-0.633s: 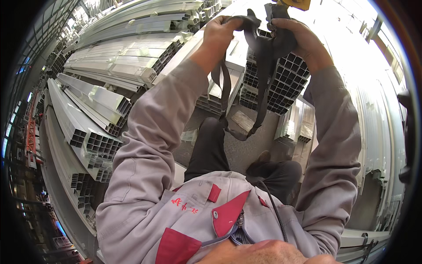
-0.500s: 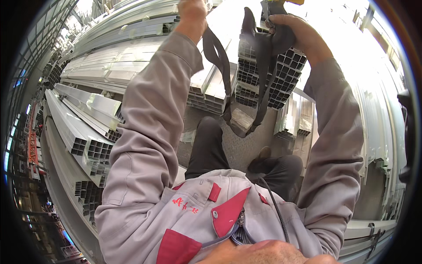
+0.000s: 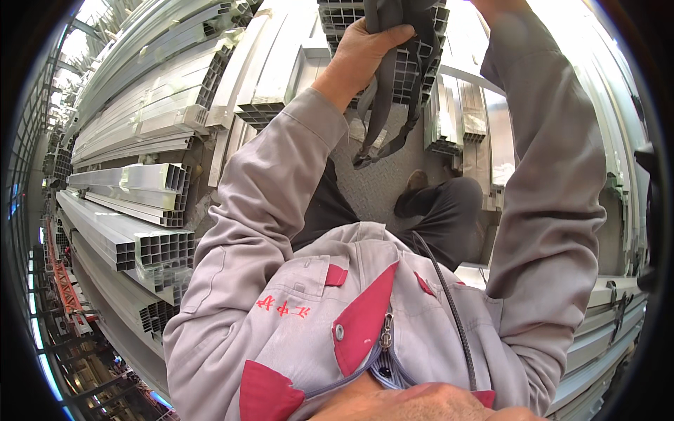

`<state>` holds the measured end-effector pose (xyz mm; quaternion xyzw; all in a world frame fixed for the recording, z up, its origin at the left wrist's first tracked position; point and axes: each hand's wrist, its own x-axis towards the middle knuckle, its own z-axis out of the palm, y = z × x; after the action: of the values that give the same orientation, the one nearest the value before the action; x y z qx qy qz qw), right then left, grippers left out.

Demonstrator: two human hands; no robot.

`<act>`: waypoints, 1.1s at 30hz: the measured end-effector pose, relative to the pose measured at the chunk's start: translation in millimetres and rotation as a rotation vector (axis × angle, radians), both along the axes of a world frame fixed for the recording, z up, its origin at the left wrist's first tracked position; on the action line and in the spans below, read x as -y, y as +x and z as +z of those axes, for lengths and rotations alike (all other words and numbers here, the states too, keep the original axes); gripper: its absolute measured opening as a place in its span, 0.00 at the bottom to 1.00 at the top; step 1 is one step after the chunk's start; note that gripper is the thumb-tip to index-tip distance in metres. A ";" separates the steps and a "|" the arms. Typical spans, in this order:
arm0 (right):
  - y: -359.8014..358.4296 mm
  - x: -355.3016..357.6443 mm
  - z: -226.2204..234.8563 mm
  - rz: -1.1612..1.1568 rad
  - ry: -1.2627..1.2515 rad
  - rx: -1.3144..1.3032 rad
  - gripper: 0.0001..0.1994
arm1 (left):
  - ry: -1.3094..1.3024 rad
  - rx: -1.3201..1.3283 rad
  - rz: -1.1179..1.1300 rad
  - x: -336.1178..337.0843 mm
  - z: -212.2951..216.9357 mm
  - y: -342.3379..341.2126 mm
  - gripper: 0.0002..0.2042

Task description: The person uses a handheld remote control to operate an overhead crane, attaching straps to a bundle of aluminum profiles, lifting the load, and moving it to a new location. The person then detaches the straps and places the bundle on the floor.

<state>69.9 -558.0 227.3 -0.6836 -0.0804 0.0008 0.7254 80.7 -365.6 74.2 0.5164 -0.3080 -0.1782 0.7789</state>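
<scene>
My left hand [image 3: 359, 57] is closed around dark webbing straps [image 3: 383, 95], thumb laid across them. Below the hand the straps hang in long loops, their lower end [image 3: 365, 161] dangling above the floor. Right behind the straps stands a stack of square metal tubes [image 3: 340, 17], open ends facing me. Only the wrist of my right hand [image 3: 500, 8] shows at the top edge, right of that stack; its fingers are out of the picture.
Long metal profiles [image 3: 151, 105] lie stacked on the left, with square tubes [image 3: 156, 247] nearer. Shorter wrapped bundles [image 3: 442, 126] stand right of centre. Patterned metal floor [image 3: 372, 196] lies between my legs. More long profiles [image 3: 604, 330] run along the right.
My left hand has come down and right onto the straps beside the tube stack. My right hand has moved up, mostly out of view. The straps' hanging end has risen and shifted left.
</scene>
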 end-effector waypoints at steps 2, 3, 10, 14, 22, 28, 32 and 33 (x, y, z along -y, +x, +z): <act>-0.3 2.5 -1.7 0.024 -0.025 0.025 0.10 | -0.087 0.019 0.069 3.4 -8.3 -6.2 0.10; -0.2 3.5 -1.2 0.039 -0.040 0.046 0.10 | -0.115 0.019 0.115 3.6 -10.5 -6.2 0.09; -2.0 0.5 2.8 -0.055 -0.097 -0.040 0.12 | -0.031 -0.036 0.232 -22.6 -3.9 8.0 0.11; 4.1 -11.8 1.6 -0.064 -0.100 -0.106 0.12 | -0.122 0.003 0.243 -30.9 20.6 14.8 0.13; 16.8 -29.2 2.7 -0.103 -0.085 -0.122 0.11 | -0.078 0.050 0.304 -53.4 41.7 29.0 0.14; 31.9 -26.9 -1.9 -0.103 -0.117 -0.105 0.10 | -0.135 0.015 0.269 -55.8 30.3 37.6 0.14; 37.3 -24.9 -2.2 -0.114 -0.106 -0.123 0.10 | -0.104 -0.023 0.272 -56.7 24.8 38.0 0.12; 35.4 -25.2 -1.8 -0.118 -0.102 -0.124 0.10 | -0.103 -0.028 0.263 -56.5 23.1 37.2 0.12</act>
<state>105.3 -532.8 225.5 -0.7218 0.0051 0.0042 0.6920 117.9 -309.1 97.4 0.5089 -0.2355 -0.0658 0.8254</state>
